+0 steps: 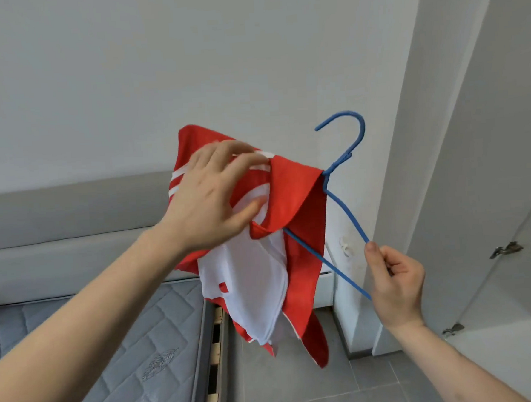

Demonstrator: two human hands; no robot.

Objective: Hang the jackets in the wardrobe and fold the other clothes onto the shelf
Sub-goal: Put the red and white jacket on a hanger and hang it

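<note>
Threading the red jacket (292,199) onto the blue hanger (349,214) mid-frame — left hand (208,201) grasps the collar, right hand (393,281) pinches the hanger's corner — next, seat the other shoulder.

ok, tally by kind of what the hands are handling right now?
Red and white jacket, pinched by the left hand: 1
Blue wire hanger, gripped at its end by the right hand: 1
Total: 2
</note>
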